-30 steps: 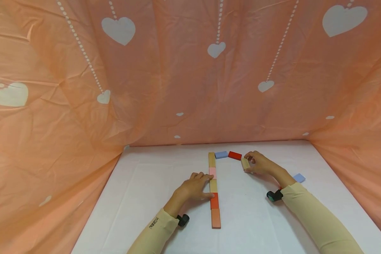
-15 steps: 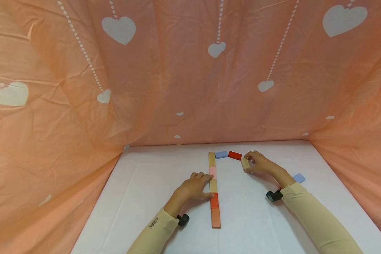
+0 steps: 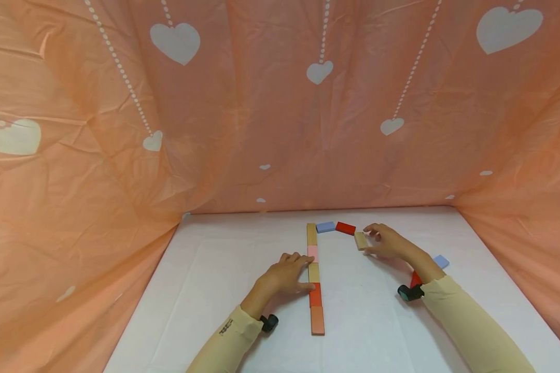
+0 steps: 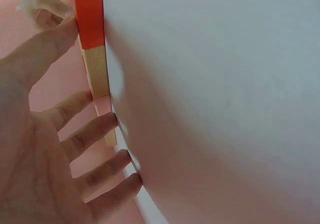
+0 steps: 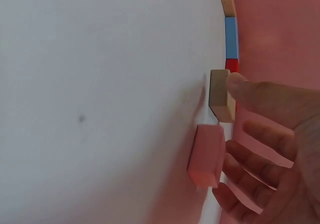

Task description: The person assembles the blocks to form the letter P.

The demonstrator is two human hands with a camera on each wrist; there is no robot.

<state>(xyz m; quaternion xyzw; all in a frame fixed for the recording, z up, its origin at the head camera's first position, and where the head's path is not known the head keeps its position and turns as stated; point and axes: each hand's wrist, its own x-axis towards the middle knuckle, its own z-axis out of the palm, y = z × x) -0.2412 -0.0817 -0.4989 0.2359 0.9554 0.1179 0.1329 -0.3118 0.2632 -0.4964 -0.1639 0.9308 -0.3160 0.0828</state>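
Note:
My left hand (image 3: 287,274) lies beside a straight row of blocks, its thumb by the orange-red block (image 3: 315,295) and its fingertips near the pink block (image 3: 312,253). Its spread fingers also show in the left wrist view. A wooden block (image 3: 361,241) stands past the red block (image 3: 345,228), turned at an angle. Just right of it is my right hand (image 3: 387,243), fingers and thumb apart. In the right wrist view the thumb tip is close to the wooden block (image 5: 220,91). Near the other fingertips is a pink block (image 5: 206,154); whether they touch it is unclear.
A blue block (image 3: 325,227) links the row's far wooden block (image 3: 311,234) to the red one. An orange-brown block (image 3: 317,320) forms the near end. Another blue block (image 3: 441,261) and a partly hidden red block (image 3: 416,280) lie by the right forearm. A peach curtain (image 3: 280,129) hangs behind.
My right hand has loosened its pinch on the wooden block and drawn slightly right. The red block by the forearm shows more. My left hand stays put.

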